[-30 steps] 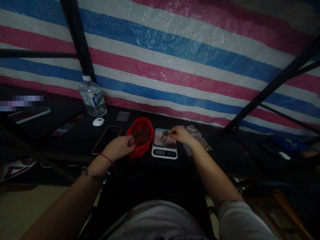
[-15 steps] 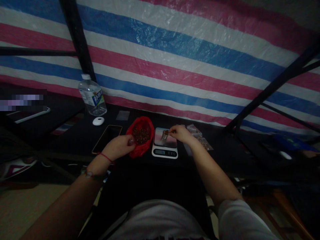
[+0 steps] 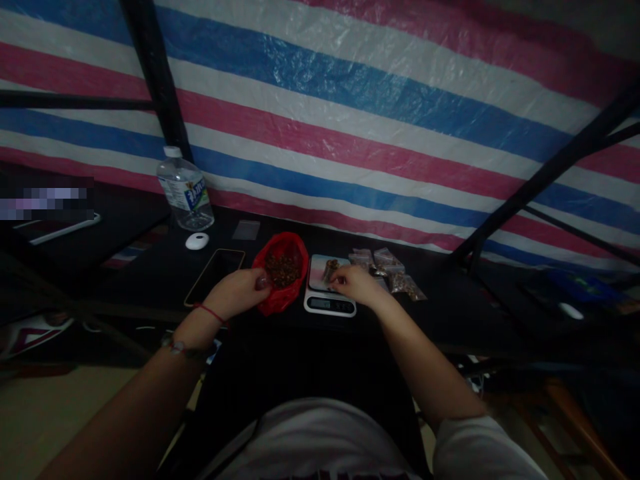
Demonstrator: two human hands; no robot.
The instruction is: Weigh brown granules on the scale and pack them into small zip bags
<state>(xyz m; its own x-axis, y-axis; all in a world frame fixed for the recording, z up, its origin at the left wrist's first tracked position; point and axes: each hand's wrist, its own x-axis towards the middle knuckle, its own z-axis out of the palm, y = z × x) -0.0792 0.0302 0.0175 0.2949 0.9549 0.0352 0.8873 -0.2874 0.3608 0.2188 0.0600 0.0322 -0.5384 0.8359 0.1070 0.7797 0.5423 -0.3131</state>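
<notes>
Remotely, I see the small cup (image 3: 329, 271) on the scale (image 3: 320, 285). The right hand (image 3: 355, 283) is beside it, its fingers bent together (I cannot tell what they pinch); a bump could tip the cup. Left of the scale, the left hand (image 3: 235, 293) curls at the red bag (image 3: 279, 303), its grip unclear; a pull could spill brown pieces (image 3: 284, 268). Packets (image 3: 405, 285) right of the scale could obstruct the right hand; a phone (image 3: 216, 272) lies farther left.
</notes>
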